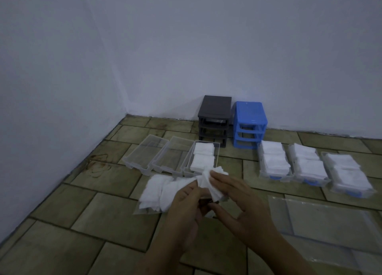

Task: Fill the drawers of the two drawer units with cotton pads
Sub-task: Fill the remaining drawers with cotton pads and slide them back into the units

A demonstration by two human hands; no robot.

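Note:
A dark grey drawer unit (214,120) and a blue drawer unit (249,124) stand empty against the far wall. Three clear drawers lie left of centre: two empty ones (142,153) (172,155) and one (201,158) partly filled with white cotton pads. Three drawers (273,161) (309,166) (348,175) at right are full of pads. A clear bag of cotton pads (157,194) lies on the floor. My left hand (186,204) grips the bag's mouth. My right hand (233,194) holds a stack of pads (208,177) just in front of the partly filled drawer.
Flat empty clear plastic bags (322,216) lie on the tiled floor at the right front. White walls meet in a corner behind the units. A reddish stain (99,163) marks the floor at left.

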